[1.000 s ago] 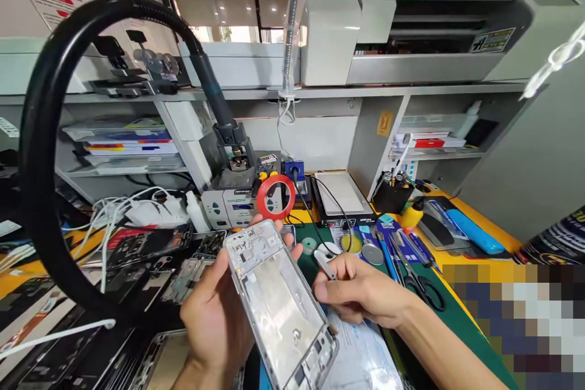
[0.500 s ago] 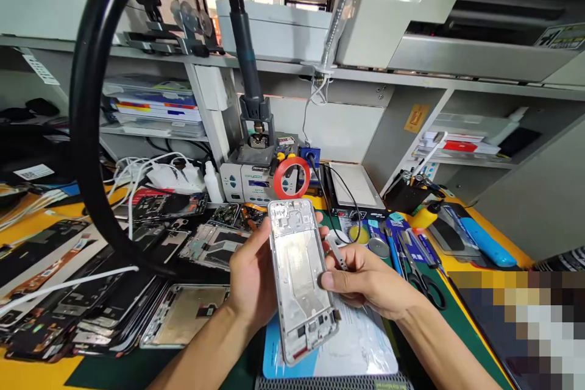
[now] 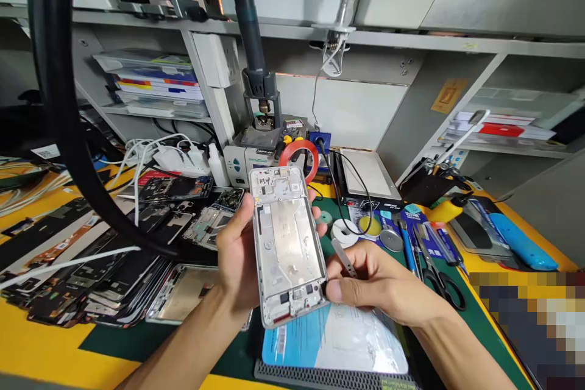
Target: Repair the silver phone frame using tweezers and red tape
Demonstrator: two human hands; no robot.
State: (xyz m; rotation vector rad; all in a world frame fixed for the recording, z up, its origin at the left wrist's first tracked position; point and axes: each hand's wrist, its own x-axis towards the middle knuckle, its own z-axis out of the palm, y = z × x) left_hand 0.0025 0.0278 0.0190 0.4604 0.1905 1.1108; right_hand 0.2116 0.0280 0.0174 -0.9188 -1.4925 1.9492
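In my left hand [image 3: 240, 250] is a silver phone mid-frame [image 3: 287, 237], its inner side up and tilted toward me, with the fingers wrapped behind it. The thumb and fingertips of my right hand [image 3: 379, 286] are closed at the frame's lower right edge. A pair of slim metal tweezers [image 3: 343, 258] is tucked in that same hand, blunt end pointing up and left, tips hidden. Below the frame lies a blue and white plastic packet [image 3: 338, 341] on a dark ridged pad [image 3: 329, 374].
Stacked phone screens and frames [image 3: 114, 280] cover the left side. A thick black flexible arm [image 3: 55, 103] loops across the left. Behind stand a soldering station [image 3: 247, 164] and red tape roll [image 3: 299, 155]. Scissors [image 3: 441, 280] and a blue tool [image 3: 523, 242] lie right.
My view has tilted down and shifted slightly left. The phone frame is turned more upright and flatter toward me, and my right fingers have slid down to its lower right edge.
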